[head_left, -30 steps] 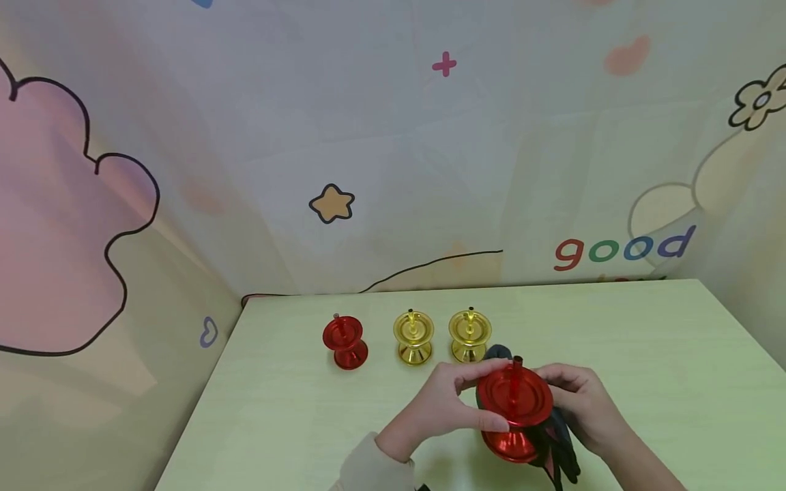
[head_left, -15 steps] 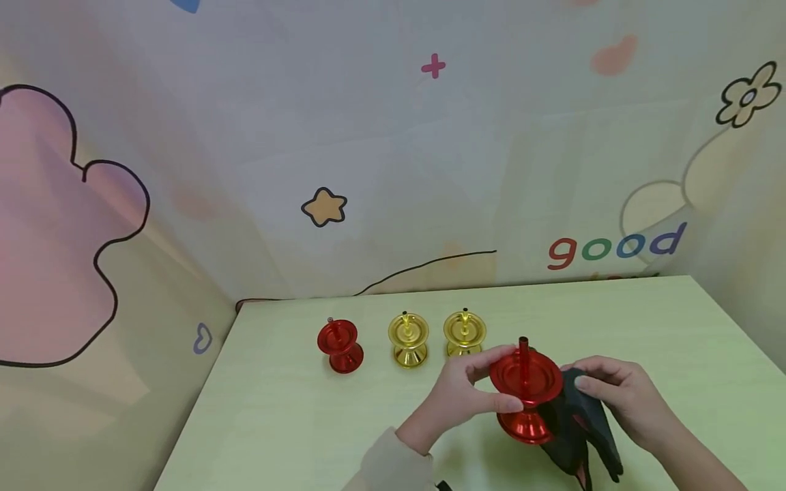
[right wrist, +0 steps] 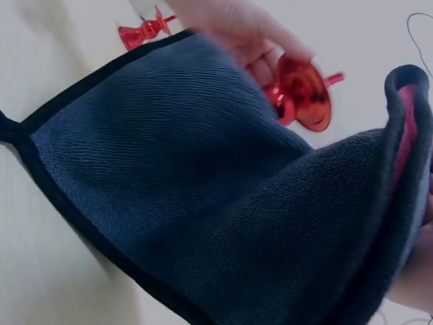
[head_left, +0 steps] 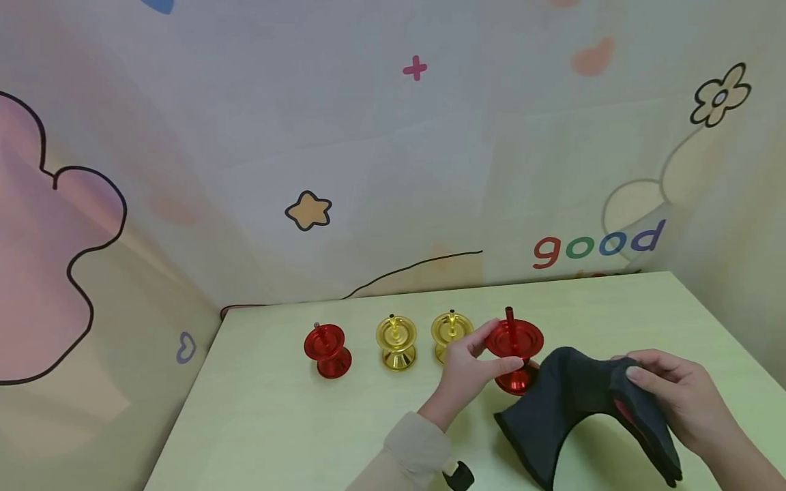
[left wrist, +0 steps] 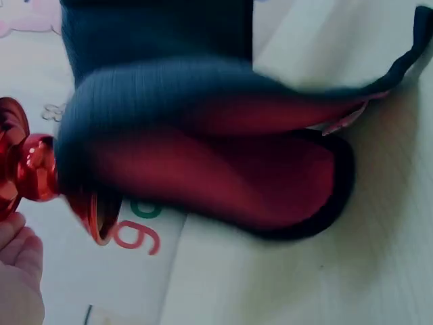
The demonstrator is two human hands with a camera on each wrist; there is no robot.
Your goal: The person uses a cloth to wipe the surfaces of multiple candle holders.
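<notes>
My left hand (head_left: 467, 375) grips a shiny red candle holder (head_left: 522, 336) by its dish and waist, holding it upright above the table. It has a wide dish with a thin tube rising from it. From my right hand (head_left: 688, 399), pinched between thumb and fingers, hangs a dark blue cloth (head_left: 571, 385) with a red underside. The cloth arches beside the candle holder and overlaps its base in the head view. In the left wrist view the cloth's red underside (left wrist: 270, 176) shows, and the candle holder (left wrist: 40, 166) is partly behind it.
Another red candle holder (head_left: 328, 349) stands at the back left of the pale table (head_left: 276, 423). Two gold candle holders, one in the middle (head_left: 397, 341) and one (head_left: 450, 331) partly behind my left hand, stand to its right. A printed curtain (head_left: 381, 150) rises behind.
My right hand has drawn the cloth away to the right, off the candle holder, and the cloth has spread out. My left hand has carried the candle holder farther back over the table.
</notes>
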